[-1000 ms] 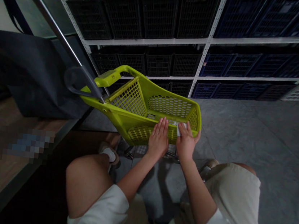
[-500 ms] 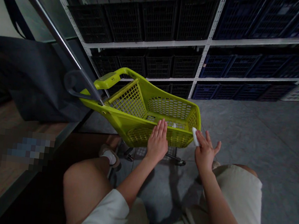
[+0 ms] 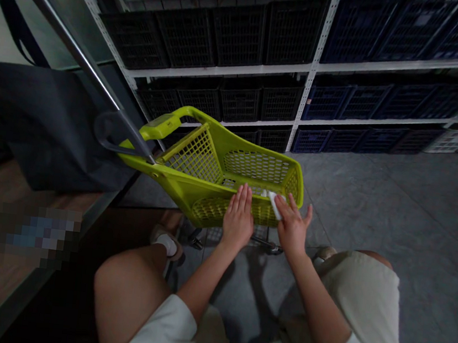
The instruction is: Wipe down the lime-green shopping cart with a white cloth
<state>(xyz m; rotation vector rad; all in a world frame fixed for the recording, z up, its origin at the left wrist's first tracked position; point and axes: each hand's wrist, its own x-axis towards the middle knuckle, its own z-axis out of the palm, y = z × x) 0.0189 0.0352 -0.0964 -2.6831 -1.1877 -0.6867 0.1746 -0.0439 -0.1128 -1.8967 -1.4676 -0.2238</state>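
Fingers (image 3: 243, 200) together, the left hand (image 3: 238, 225) touches the lime-green plastic cart (image 3: 187, 188); the right hand (image 3: 291, 232), fingers spread, holds a white wipe (image 3: 275, 206).

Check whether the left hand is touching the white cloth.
Apart. The head view shows a stretch of green cart rim between the left hand and the white cloth under the right hand.

Arms (image 3: 207, 280) extend forward, left fingers (image 3: 243, 198) together, right fingers (image 3: 293, 204) fanned.
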